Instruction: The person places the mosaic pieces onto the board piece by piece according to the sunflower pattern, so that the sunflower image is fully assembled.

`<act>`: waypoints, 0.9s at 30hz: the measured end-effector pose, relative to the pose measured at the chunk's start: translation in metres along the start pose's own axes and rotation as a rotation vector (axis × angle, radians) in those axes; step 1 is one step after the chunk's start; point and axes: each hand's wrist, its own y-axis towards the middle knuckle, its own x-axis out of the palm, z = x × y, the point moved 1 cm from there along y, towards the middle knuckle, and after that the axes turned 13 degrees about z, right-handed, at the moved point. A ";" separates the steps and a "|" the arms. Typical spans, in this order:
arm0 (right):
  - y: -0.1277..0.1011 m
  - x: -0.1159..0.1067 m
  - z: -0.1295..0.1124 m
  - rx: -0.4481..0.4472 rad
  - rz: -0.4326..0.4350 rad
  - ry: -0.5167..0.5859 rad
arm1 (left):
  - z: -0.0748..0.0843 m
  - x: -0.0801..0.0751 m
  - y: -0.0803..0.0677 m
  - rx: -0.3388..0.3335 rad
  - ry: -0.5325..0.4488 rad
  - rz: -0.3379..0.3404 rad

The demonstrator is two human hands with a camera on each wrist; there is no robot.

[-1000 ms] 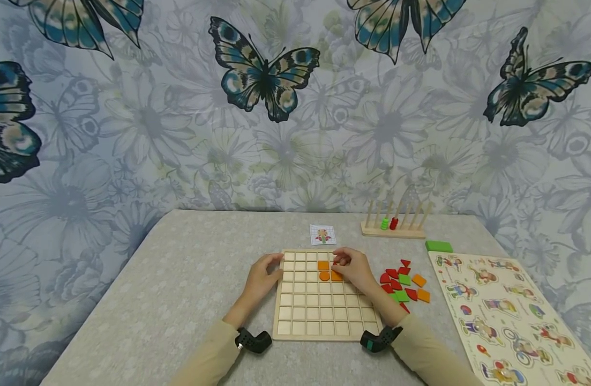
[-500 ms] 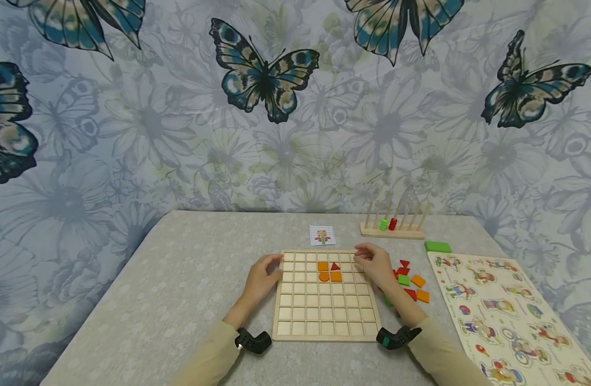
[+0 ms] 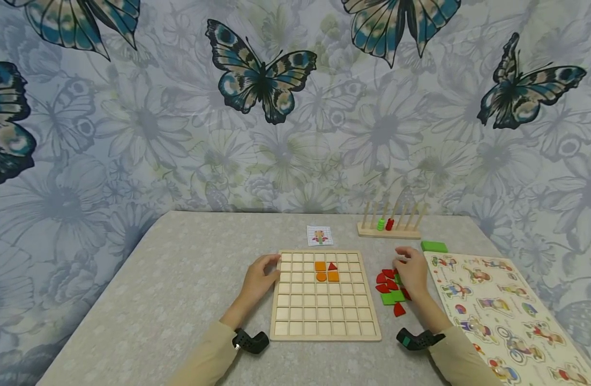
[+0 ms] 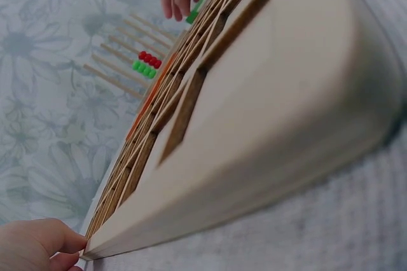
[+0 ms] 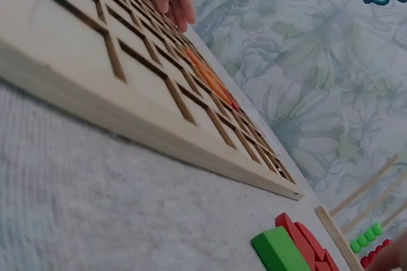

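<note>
wooden grid board [image 3: 324, 311] — orange, red pieces [image 3: 326, 271] (four) inside

One grid board [image 3: 324, 316] – three orange tiles [image 3: 320, 266] and one red triangle [image 3: 332, 266] in it; one picture card [image 3: 320, 235]; two hands [image 3: 259, 279].

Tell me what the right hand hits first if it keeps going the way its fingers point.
Probably the green block, just beyond the right hand, which lies over the loose pieces. Farther on stands the peg rack. Depth is unclear.
</note>
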 end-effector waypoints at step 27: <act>-0.011 0.013 -0.020 0.037 -0.090 0.118 | 0.002 -0.001 0.000 -0.007 -0.008 0.000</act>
